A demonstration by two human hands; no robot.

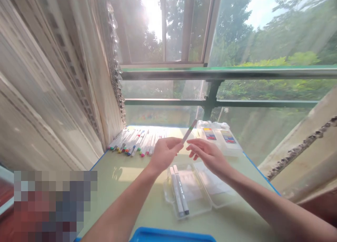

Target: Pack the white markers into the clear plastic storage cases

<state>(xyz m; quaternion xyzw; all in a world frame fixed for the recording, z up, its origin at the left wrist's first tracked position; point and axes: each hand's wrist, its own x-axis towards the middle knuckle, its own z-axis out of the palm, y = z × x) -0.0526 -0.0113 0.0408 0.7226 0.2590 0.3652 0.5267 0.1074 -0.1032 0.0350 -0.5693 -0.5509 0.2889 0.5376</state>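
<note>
My left hand [166,151] is closed around the lower end of a white marker [189,131], which tilts up to the right and has a green band near its top. My right hand [206,152] is just right of it, fingers apart and holding nothing. Below both hands lies an open clear plastic case [193,200], its two halves spread flat. Two white markers [179,191] rest side by side in its left half; one has a dark end. Left of my left hand, several loose markers [134,142] with coloured ends lie in a row.
Closed clear cases with colourful labels [228,137] sit at the table's back right. The pale green table [121,200] has a blue edge. A blue tray [171,233] is at the front. Curtains [79,77] hang on the left, and a railing [237,73] crosses the window behind.
</note>
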